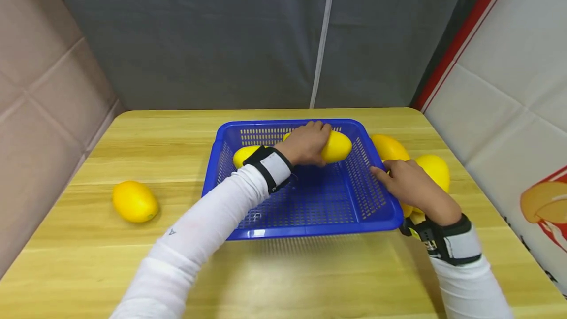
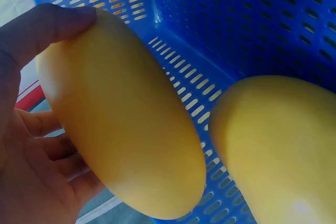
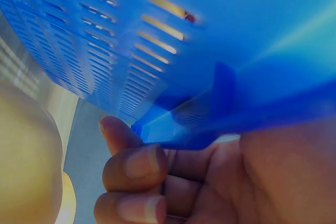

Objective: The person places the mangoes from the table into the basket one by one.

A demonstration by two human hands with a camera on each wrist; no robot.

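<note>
My left hand grips a yellow mango inside the blue plastic basket, near its back right. Seen from the left wrist, the thumb lies over one end of that smooth oval fruit and the fingers curl behind it. Another mango is close beside it in the basket. In the head view a mango shows at the basket's back left, partly behind my left wrist. My right hand holds the basket's right rim, fingers curled under the edge in the right wrist view.
Right of the basket, several mangoes lie on the wooden table, among them one at the back and one farther right, some partly hidden by my right hand. A single mango lies on the left. A grey curtain hangs behind.
</note>
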